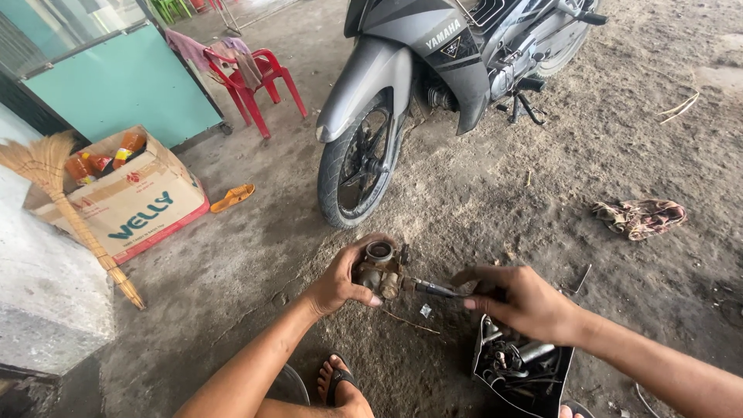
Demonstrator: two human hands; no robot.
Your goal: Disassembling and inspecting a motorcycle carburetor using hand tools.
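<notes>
We find the carburettor, a small, grimy cast-metal body with a round open throat on top, held off the ground just in front of the motorbike's front wheel. The left hand is clamped round its near side, thumb low and fingers over the top. The right hand is closed on the handle of a screwdriver, whose tip meets the carburettor's side; the exact screw it bears on is too small for us to tell. We judge the carburettor rigid, dense for its size and likely oily, so slippery; its brass fittings and thin passages look easily damaged, and the solid main body is the sound place to grip, as the left hand does. Nearer the person than the wheel, below the right hand, a dark tray holds sockets and loose tools. Well to the right of the wheel lies a crumpled rag. To the left of the wheel lie an orange sandal, a cardboard box of bottles, a straw broom and, farther back, a red plastic chair.
</notes>
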